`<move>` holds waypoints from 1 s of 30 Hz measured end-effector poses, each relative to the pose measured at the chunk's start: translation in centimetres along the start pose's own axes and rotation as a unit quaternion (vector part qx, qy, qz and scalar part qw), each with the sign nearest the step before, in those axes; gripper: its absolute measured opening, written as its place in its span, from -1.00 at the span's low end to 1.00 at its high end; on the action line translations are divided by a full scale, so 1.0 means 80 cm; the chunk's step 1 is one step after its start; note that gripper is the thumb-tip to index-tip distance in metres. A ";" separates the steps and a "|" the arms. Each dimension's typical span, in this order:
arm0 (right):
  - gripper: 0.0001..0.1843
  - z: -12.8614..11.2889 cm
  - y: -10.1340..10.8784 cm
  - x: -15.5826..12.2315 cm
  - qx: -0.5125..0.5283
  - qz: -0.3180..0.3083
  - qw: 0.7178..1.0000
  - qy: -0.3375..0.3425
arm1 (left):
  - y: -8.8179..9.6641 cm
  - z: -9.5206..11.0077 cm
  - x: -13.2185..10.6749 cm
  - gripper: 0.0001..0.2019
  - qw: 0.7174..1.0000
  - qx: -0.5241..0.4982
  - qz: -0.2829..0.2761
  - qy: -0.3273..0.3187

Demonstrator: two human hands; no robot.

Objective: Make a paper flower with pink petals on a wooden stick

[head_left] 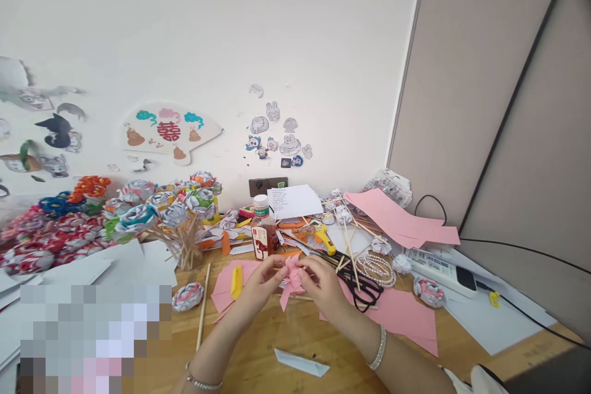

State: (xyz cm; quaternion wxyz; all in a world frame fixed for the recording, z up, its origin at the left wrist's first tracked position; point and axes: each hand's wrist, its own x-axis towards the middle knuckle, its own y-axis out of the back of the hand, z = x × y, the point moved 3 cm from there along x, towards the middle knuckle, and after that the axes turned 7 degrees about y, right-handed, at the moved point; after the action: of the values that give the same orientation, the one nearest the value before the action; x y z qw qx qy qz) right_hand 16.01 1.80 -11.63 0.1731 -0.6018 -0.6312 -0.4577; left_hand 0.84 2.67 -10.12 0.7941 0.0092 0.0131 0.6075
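Observation:
A folded pink paper piece [292, 278] with several pointed flaps is held above the wooden table, one flap hanging down toward me. My left hand [265, 283] pinches its left side between thumb and fingers. From the other side, my right hand [320, 281] grips it the same way. Below the hands, a folded white paper strip [301, 362] lies on the table. Pink sheets [225, 283] with a folded yellow strip [237, 282] on them lie left of my left hand. More pink paper [406, 319] is under and beyond my right wrist.
Behind my hands stands a bottle [261, 234] of dark liquid. A yellow glue gun [324, 239], black scissors [364, 286], a bead string [378, 269] and thin sticks crowd the back. Paper flowers [138, 215] fill the left; a power strip [441, 274] lies right.

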 end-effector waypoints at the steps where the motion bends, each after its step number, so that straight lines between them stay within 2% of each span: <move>1: -0.83 0.000 0.000 0.000 0.002 -0.003 1.000 0.003 | -0.001 -0.001 0.000 -0.67 1.000 0.005 -0.003 0.004; 9: -0.72 -0.021 0.000 0.000 -0.023 -0.099 0.990 0.095 | -0.006 -0.007 -0.004 -0.73 0.999 -0.030 -0.011 0.043; 15: -0.72 -0.021 -0.001 0.002 -0.027 -0.112 0.989 0.095 | -0.004 -0.012 0.001 -0.67 0.999 -0.015 0.008 0.034; 19: -0.73 -0.022 -0.002 0.001 -0.018 -0.112 0.989 0.096 | -0.002 -0.015 0.003 -0.63 0.999 -0.011 0.043 0.018; 26: -0.72 -0.023 -0.002 0.001 -0.007 -0.119 0.988 0.100 | 0.002 -0.017 0.005 -0.66 0.998 -0.042 0.045 0.029; 28: -0.68 -0.021 0.004 0.004 0.014 -0.100 0.991 0.088 | 0.008 -0.011 0.006 -0.68 0.998 -0.058 0.030 0.020; 30: -0.63 -0.016 0.014 0.007 0.037 -0.045 0.997 0.059 | 0.012 -0.004 0.006 -0.70 0.995 -0.094 0.004 0.020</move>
State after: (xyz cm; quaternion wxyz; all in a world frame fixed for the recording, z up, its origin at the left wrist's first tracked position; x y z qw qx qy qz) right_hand 16.47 0.99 -10.16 0.2118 -0.5380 -0.6627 -0.4759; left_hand 0.01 3.40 -10.42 0.7889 -0.0770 -0.0282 0.6090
